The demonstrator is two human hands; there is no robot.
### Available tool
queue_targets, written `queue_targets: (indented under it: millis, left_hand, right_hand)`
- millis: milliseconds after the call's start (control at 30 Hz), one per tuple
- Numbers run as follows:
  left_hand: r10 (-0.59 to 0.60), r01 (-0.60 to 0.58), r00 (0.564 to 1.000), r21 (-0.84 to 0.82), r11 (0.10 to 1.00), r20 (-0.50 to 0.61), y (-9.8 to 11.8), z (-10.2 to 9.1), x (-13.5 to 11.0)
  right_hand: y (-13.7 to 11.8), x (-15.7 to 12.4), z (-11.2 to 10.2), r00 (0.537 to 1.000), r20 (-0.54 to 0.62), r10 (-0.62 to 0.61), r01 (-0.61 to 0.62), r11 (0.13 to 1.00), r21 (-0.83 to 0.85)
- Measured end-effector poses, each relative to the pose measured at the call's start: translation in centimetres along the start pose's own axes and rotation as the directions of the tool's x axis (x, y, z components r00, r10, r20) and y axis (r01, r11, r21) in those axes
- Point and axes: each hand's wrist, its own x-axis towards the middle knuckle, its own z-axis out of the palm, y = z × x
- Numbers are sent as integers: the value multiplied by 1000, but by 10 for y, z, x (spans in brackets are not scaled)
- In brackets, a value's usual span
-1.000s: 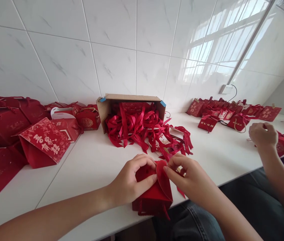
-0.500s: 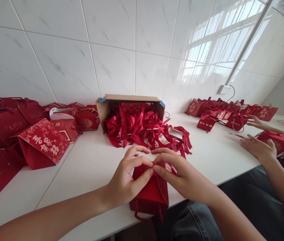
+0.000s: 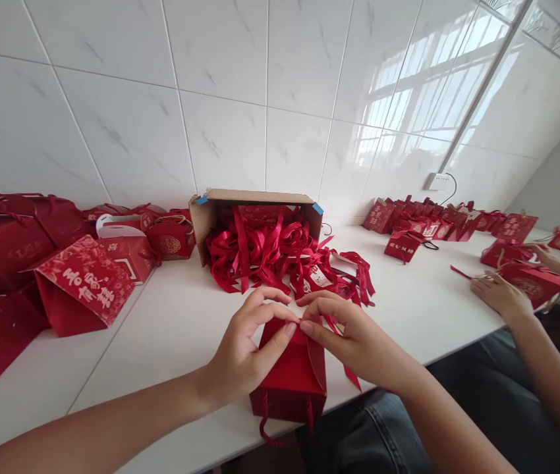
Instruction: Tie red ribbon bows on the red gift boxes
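A small red gift box (image 3: 290, 375) stands at the near edge of the white table (image 3: 181, 322), a red cord hanging from its front. My left hand (image 3: 245, 352) and my right hand (image 3: 349, 336) meet over its top, thumbs and forefingers pinched on the closed flaps. A strip of red ribbon (image 3: 352, 376) trails from under my right hand. Just beyond the hands lies a heap of red ribbons (image 3: 280, 253) spilling out of a cardboard box (image 3: 255, 201) lying on its side.
Larger red gift bags (image 3: 82, 283) crowd the left side by the tiled wall. Several small red boxes (image 3: 438, 224) line the far right. Another person's hands (image 3: 500, 293) rest by a red box (image 3: 532, 280) at the right. My jeans show below the table edge.
The rounded flap that stood up a second ago is now folded down and the box top is shut under my fingers. The other person's hands have moved down to their red box.
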Motion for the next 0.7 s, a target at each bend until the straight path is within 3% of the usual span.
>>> queue_targets:
  millis: [167,233,333,400,500,600,700]
  left_hand:
    - [-50,50,999,21,999,8,-1,-8,5]
    - [-128,128,983,10,992,131,-3,-13,7]
    - [-247,260,896,13,965,369,-6,-18,7]
    - [-269,279,861,41,959,431,-7,-17,7]
    - [-249,246,869,62,967,428,-9,-10,4]
    - [-191,194,895,35,980,404,-10,-4,1]
    - [-189,194,922,18,981,337,-10,-2,-2]
  right_hand:
    - [-2,0,-2,999,33,-26,28,998,-60]
    - [-2,-2,-5,1000,7,-28,29,998,-54]
    - [2,-4,-12,999,-40,0,-1,1000,-22]
    - [4,-5,-16,997,-42,61,-61,998,-5]
    - [-1,-1,-14,987,-93,131,-129,991,27]
    - [-11,0,-15,970,-219,109,-85,989,118]
    - [-5,-15,-44,905,-419,71,-13,990,138]
